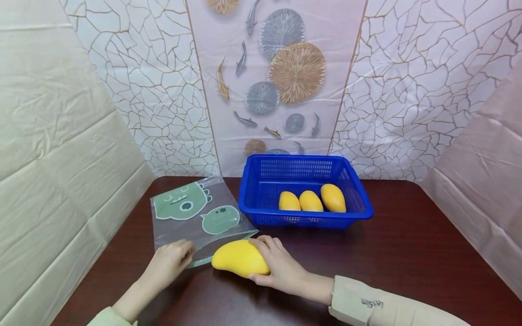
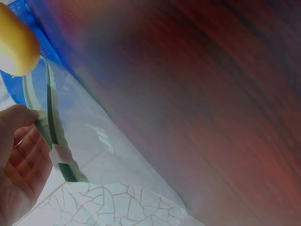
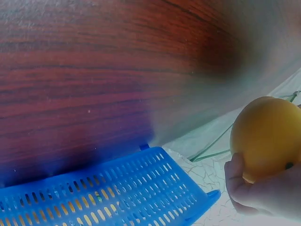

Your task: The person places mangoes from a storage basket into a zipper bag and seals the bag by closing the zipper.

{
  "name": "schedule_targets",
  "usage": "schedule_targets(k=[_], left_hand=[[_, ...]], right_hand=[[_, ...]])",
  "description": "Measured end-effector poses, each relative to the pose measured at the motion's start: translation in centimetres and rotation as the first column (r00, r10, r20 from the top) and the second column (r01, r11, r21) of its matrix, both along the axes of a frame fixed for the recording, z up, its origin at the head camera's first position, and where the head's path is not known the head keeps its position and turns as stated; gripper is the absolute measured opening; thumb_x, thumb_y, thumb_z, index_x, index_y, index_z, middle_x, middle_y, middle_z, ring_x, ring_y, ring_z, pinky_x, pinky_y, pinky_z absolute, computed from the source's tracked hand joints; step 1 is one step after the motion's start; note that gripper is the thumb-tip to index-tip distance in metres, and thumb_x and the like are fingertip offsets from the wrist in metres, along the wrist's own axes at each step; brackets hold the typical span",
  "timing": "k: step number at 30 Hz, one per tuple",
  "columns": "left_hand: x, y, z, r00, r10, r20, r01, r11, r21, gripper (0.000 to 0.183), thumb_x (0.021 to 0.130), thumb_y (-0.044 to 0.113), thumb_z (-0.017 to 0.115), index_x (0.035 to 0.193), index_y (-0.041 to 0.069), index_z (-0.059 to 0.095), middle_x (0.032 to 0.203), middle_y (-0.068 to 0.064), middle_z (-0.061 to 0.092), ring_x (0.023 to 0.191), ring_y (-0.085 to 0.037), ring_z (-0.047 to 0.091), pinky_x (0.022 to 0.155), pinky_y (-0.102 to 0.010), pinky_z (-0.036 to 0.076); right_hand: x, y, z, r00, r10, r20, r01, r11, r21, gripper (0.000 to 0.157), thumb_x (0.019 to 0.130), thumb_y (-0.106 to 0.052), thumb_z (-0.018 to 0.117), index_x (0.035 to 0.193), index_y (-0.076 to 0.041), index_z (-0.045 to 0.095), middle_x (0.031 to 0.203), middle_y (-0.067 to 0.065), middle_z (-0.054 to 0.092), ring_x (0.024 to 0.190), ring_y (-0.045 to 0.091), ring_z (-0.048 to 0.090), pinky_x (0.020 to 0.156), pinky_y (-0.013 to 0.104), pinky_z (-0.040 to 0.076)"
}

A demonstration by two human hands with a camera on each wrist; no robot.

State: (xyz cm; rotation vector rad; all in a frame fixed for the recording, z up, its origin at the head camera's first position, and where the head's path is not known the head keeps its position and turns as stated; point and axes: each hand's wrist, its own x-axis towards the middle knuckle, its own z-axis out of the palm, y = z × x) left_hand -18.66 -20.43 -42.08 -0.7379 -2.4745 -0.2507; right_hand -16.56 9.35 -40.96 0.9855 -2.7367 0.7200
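Observation:
A clear zip bag [image 1: 179,228] printed with green cartoon figures lies on the table, its green-edged mouth towards me and parted. My left hand [image 1: 174,259] pinches the edge of that mouth between thumb and fingers, as the left wrist view shows at the zip strip [image 2: 51,113]. My right hand [image 1: 281,267] grips a yellow mango [image 1: 240,258] by its thick end, fingers over the top and thumb on the near side. The mango's narrow end points left, right at the bag's mouth. In the right wrist view the mango [image 3: 265,136] shows a dark spot near the palm.
Behind the right hand stands a blue plastic basket [image 1: 302,217] with slotted walls, holding 3 more mangoes [image 1: 333,198] along its near side. The dark wood table [image 1: 408,253] extends to the right. Patterned cloth [image 1: 171,90] hangs behind and at both sides.

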Motion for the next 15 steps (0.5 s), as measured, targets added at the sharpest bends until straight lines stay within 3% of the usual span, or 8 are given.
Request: schedule_targets(k=[8, 15], left_hand=[[-0.1, 0.0, -0.1, 1.0, 0.003, -0.001, -0.003, 1.0, -0.002, 0.026, 0.063, -0.003, 0.074, 0.067, 0.016, 0.057, 0.062, 0.011, 0.049, 0.053, -0.002, 0.045, 0.046, -0.019, 0.037], [-0.1, 0.1, -0.1, 1.0, -0.004, 0.002, 0.004, 1.0, -0.006, 0.024, 0.065, -0.002, 0.074, 0.068, 0.016, 0.058, 0.063, 0.011, 0.049, 0.053, -0.001, 0.045, 0.047, -0.018, 0.038]], right_hand=[[-0.7, -0.5, -0.1, 0.999, -0.03, -0.028, 0.029, 0.999, -0.034, 0.069, 0.08, -0.042, 0.07, 0.135, -0.009, 0.044, 0.119, 0.007, 0.051, 0.099, 0.017, 0.045, 0.081, 0.032, 0.047], [-0.6, -1.1, -0.1, 0.999, -0.007, -0.049, 0.01, 0.997, 0.071, 0.058, 0.083, -0.045, 0.066, 0.132, -0.019, 0.05, 0.121, 0.013, 0.052, 0.098, 0.021, 0.048, 0.081, 0.034, 0.048]])
